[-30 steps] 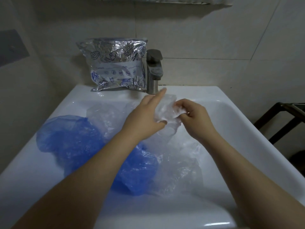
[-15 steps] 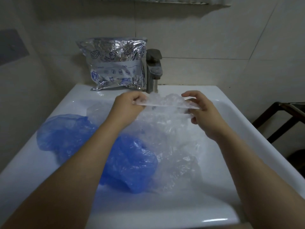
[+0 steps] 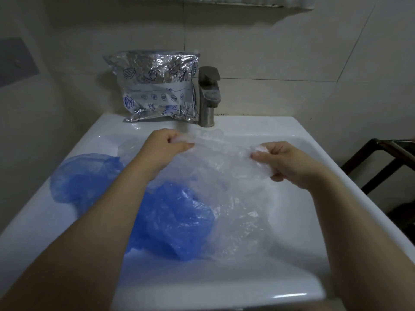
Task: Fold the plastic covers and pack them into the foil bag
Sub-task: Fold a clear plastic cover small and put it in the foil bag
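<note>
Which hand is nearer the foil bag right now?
Left. The left hand sits just below the foil bag; the right hand is farther off, beyond the faucet.

Foil bag point(image 3: 157, 88) upright at back ledge, touching faucet point(image 3: 207, 97) on its right. Blue covers point(image 3: 170, 221) fill sink point(image 3: 280, 126) left and centre; clear covers point(image 3: 238, 225) centre-right. Open basin near front rim and right wall.

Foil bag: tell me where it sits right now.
In the head view the foil bag stands upright at the back left of the sink, against the tiled wall, just left of the faucet.
</note>
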Tool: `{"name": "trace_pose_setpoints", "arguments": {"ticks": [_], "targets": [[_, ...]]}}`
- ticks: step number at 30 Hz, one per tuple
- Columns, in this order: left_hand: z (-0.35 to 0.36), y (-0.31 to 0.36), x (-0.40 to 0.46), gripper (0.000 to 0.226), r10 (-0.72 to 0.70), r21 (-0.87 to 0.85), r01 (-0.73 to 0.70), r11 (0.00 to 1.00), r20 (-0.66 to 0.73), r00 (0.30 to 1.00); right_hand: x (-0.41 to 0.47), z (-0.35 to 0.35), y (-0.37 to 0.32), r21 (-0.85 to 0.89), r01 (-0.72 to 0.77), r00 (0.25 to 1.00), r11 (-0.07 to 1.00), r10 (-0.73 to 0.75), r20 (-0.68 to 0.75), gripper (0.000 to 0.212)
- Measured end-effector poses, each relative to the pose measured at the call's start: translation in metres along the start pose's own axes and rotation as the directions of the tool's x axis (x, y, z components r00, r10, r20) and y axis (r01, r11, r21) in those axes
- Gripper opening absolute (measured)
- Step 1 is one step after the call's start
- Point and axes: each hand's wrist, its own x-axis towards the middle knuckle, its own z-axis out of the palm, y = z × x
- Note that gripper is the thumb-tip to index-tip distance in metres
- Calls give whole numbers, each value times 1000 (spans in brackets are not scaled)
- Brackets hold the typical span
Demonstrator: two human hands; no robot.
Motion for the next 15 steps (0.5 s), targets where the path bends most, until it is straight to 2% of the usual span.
{"name": "trace_pose_setpoints", "arguments": {"ticks": [1, 2, 3, 5, 7, 9, 10, 11, 12, 13, 14, 15], "targets": [[4, 3, -1, 16, -67, -167, 64, 984, -15, 998, 5, 1, 5, -136, -22, 996, 990, 10, -85, 27], [7, 7, 0, 9, -153, -354, 150, 923, 19, 988, 10, 3, 10, -234, -51, 987, 971, 13, -163, 35], [11, 10, 0, 11, -223, -521, 237, 820, 90, 971, 13, 4, 14, -289, -80, 973, 954, 11, -232, 41], [17, 14, 1, 18, -278, -701, 339, 628, 205, 939, 15, 5, 18, -273, -93, 944, 957, -2, -330, 44], [21, 15, 0, 23, -285, -750, 376, 544, 257, 924, 14, 5, 13, -104, -37, 931, 994, -4, -364, 35], [21, 14, -1, 32, -301, -706, 395, 587, 262, 917, 15, 2, 6, 264, 71, 944, 962, 21, -331, 25], [19, 12, -1, 39, -307, -682, 392, 618, 250, 919, 15, 1, 0, 494, 110, 959, 862, 39, -281, 22], [16, 9, 0, 45, -303, -684, 387, 618, 247, 920, 15, 1, -3, 724, 118, 977, 680, 53, -208, 20], [13, 6, 2, 48, -295, -713, 382, 588, 250, 922, 15, 1, -6, 879, 89, 991, 469, 49, -127, 17], [10, 3, 4, 44, -273, -753, 368, 546, 256, 927, 16, 3, -7, 949, 38, 998, 314, 40, -53, 15], [8, 1, 6, 34, -241, -786, 357, 505, 269, 932, 18, 6, -6, 972, -34, 999, 231, 0, 35, 13], [7, 0, 7, 23, -212, -808, 352, 472, 284, 935, 19, 9, -4, 971, -138, 985, 195, -75, 154, 14]]}}
